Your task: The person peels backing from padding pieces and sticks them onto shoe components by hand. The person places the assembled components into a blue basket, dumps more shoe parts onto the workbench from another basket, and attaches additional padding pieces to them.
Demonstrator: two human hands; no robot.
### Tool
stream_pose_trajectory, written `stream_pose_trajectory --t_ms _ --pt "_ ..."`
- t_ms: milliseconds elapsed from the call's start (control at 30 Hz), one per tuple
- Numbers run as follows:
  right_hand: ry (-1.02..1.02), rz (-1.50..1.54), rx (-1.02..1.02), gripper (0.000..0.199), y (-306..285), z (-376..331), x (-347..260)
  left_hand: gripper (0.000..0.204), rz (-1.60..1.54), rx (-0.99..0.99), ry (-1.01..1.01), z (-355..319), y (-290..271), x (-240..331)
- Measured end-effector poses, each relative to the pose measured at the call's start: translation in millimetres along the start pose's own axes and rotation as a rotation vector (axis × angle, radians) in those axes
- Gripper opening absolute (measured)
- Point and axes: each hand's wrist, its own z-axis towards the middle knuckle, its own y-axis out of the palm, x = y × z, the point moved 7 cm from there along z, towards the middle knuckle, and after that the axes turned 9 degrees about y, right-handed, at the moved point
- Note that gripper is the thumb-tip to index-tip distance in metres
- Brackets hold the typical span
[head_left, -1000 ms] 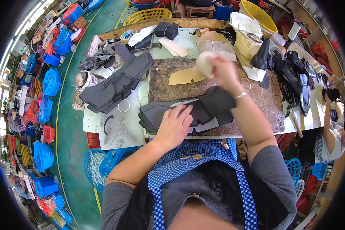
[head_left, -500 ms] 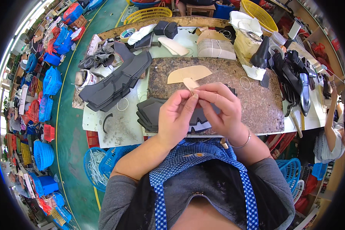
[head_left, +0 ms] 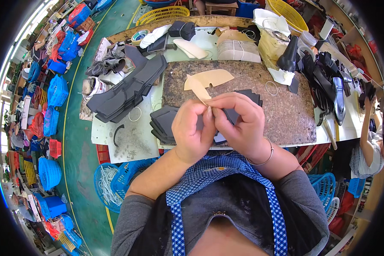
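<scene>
My left hand (head_left: 192, 128) and my right hand (head_left: 240, 121) meet above the near part of a worn brown board, fingertips pinched together. Between them they hold the near end of a thin beige strip (head_left: 199, 89), whose free end points away and overlaps a larger beige half-moon piece (head_left: 215, 77) on the board. Whether the two beige pieces touch cannot be made out. Beneath my hands lie stacked dark grey cut pieces (head_left: 163, 123), partly hidden by my fingers. The strip's pinched tip is covered by my fingertips.
More dark grey pieces (head_left: 119, 91) are piled left of the board (head_left: 286, 115). Behind it sit a tied beige bundle (head_left: 239, 51) and cream pieces (head_left: 191, 48). Black shoes (head_left: 338, 100) and a hammer handle (head_left: 330, 135) are at right. Blue baskets (head_left: 104, 187) stand below the table.
The beige strip has swung toward the upper left, and more of its length shows past my fingers. Both hands have shifted slightly left and stay pinched together.
</scene>
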Motion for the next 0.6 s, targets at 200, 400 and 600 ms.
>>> stream_pose_trajectory --t_ms 200,400,600 --pt "0.847 1.005 0.028 0.009 7.3 -20.4 65.6 0.007 -0.298 -0.053 -0.030 -12.6 2.1 -7.0" --pt "0.028 -0.052 -0.129 0.017 0.4 -14.6 5.3 0.006 -0.019 -0.162 -0.080 -8.5 0.1 -7.6" --pt "-0.045 -0.120 -0.165 0.018 0.5 -20.0 2.8 0.010 0.116 -0.287 0.196 -1.3 3.8 14.4"
